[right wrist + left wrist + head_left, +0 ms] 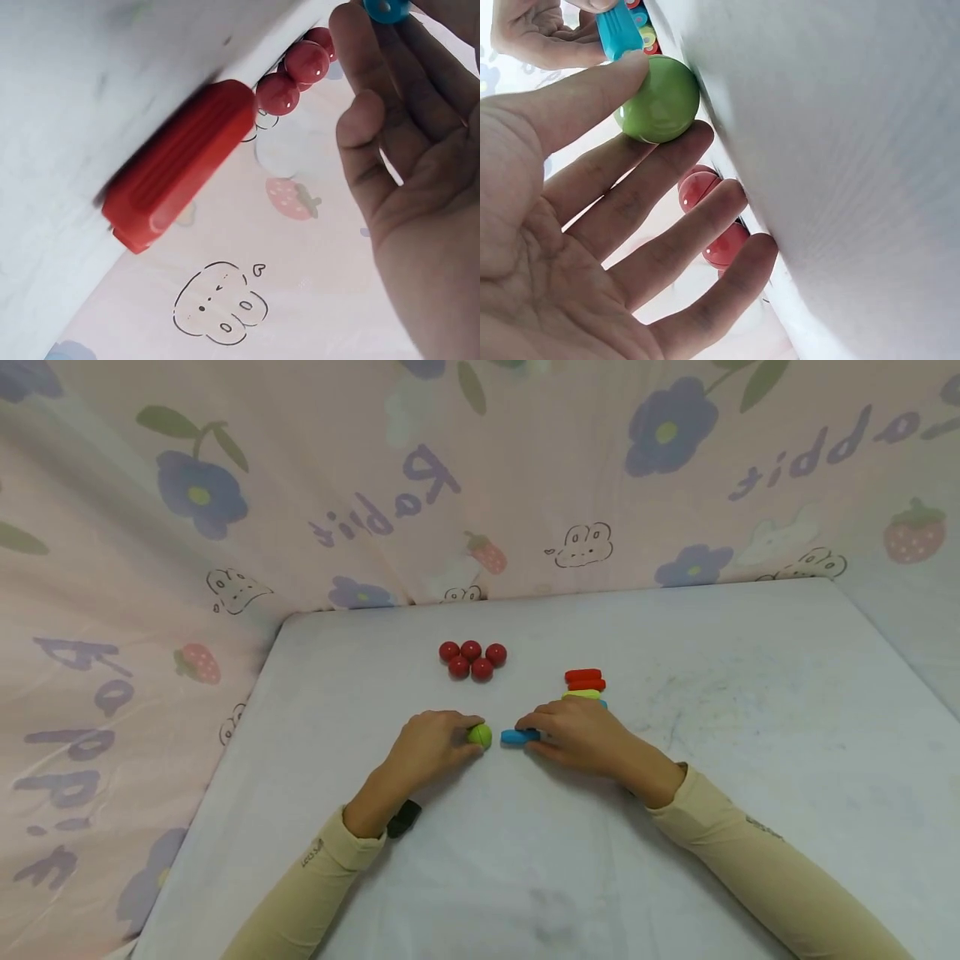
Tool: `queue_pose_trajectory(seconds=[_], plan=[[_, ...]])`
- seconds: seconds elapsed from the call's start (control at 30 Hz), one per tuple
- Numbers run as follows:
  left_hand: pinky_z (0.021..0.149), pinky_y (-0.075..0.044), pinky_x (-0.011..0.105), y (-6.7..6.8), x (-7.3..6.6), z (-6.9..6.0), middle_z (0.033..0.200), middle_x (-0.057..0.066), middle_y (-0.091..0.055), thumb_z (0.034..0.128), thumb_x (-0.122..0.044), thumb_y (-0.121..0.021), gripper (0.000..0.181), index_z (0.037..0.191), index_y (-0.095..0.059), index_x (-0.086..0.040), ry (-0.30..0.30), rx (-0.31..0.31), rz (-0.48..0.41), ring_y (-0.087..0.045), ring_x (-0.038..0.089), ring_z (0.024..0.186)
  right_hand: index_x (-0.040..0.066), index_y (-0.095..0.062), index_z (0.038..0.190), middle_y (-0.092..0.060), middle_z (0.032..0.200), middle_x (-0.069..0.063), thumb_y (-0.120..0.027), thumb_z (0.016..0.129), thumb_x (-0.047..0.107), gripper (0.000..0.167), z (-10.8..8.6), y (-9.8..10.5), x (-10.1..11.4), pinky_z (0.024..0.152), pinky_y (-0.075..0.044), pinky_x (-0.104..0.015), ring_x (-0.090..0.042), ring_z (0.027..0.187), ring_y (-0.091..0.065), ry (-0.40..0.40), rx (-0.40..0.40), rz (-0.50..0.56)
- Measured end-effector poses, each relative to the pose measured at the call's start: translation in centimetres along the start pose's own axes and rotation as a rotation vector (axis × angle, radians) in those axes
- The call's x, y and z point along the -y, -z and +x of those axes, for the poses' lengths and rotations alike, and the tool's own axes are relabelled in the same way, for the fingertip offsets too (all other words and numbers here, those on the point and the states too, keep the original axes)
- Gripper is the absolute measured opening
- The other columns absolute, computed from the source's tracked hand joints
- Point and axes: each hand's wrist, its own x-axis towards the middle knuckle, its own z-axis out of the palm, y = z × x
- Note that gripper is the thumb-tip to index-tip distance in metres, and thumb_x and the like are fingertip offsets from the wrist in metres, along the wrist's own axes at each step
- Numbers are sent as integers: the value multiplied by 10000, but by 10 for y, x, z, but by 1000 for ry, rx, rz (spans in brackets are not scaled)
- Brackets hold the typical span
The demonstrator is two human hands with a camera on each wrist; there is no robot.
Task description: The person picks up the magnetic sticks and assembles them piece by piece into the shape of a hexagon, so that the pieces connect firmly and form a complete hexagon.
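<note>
Between the thumb and fingertips of my left hand point(427, 745) is a shiny green ball point(481, 736), resting at the table surface. In the left wrist view the thumb is on one side of the green ball point(661, 103) and two fingers on the other; the remaining fingers are spread. My right hand point(581, 735) pinches a short, chunky blue plastic stick point(513, 737), its near end pointing at the ball with a small gap between. Most of the blue stick is hidden by fingers in the right wrist view, where only its round end point(387, 9) shows.
Behind the hands, several red balls point(471, 650) sit in a cluster. Beyond the right hand lie two red sticks point(583, 675), a yellow stick point(581, 694) and part of another blue stick point(603, 704). A patterned curtain point(525, 468) hangs behind the white table point(735, 693).
</note>
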Motion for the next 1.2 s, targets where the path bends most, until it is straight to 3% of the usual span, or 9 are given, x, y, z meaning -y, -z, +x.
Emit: queue_pose_trajectory(seconds=[0.93,1.2], plan=[[933,-542,426,0,1,0,1169,6,-744,837,-256,-805,410,1234,-720,-196,-22,0,-12,-684,217,1100,129,-735,1098,-765,978,5,-813,831,230,296,8,-6,4,803,-584,-354,-146,852,-730,32,-18,6],[886,-545,423,-1,-1,1,1140,10,-749,842,-275,-799,399,1217,-717,-168,16,10,-24,-685,207,1038,129,-735,1092,-765,966,6,-813,829,232,293,8,-7,3,793,-583,-350,-140,842,-728,39,-19,0]])
